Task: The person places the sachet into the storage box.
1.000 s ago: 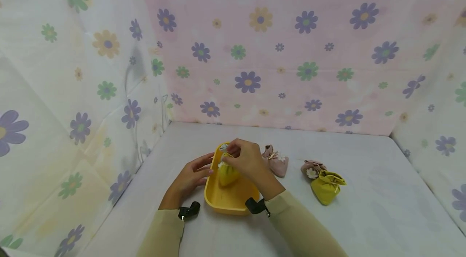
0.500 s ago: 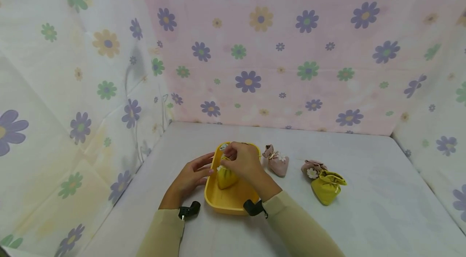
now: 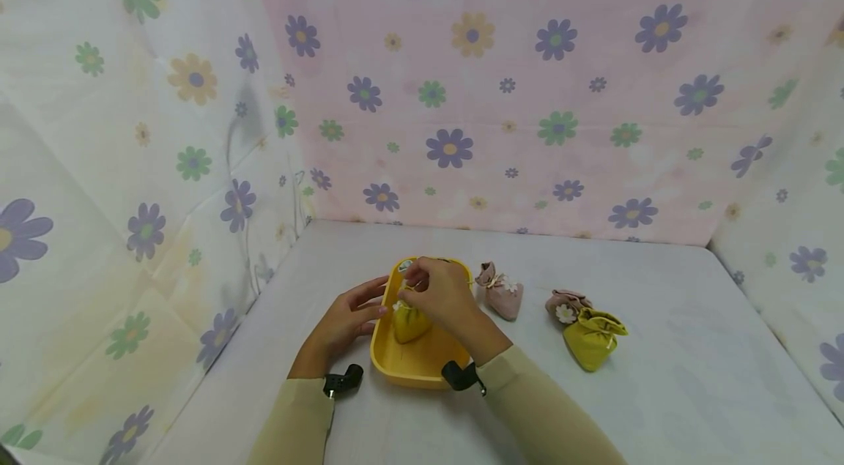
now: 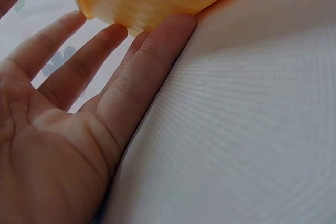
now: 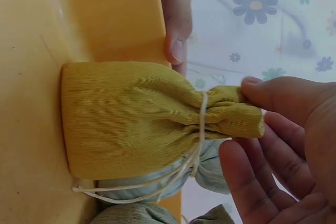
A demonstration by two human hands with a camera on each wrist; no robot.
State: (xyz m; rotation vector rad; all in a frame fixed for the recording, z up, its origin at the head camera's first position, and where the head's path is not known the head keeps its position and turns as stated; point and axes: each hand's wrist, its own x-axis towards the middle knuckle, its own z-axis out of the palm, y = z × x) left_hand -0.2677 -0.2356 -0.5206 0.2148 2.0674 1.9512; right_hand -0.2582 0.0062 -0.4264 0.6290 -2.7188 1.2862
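Note:
A mustard-yellow drawstring pouch (image 3: 411,324) stands upright inside the yellow tray (image 3: 412,370), its base on the tray's floor. My right hand (image 3: 440,296) pinches the gathered neck of this pouch; in the right wrist view the thumb lies at one side of the neck and the fingers curl close by the other. White cord is wrapped around the neck, its loose ends trailing. Along the tray's left wall rests my left hand (image 3: 345,316), with fairly straight fingers whose tips touch the outside, as the left wrist view shows (image 4: 121,77).
Behind the mustard pouch in the tray are a pale blue pouch (image 5: 139,186) and a grey-green pouch (image 5: 134,214). Right of the tray lies a pink pouch (image 3: 504,296). Further right, another pink pouch (image 3: 560,306) leans beside a second mustard pouch (image 3: 591,340). Flowered cloth hangs around the table.
My right hand has lowered the mustard pouch slightly until it stands on the tray floor. Over the last half second hardly anything moves. The left hand stays in place.

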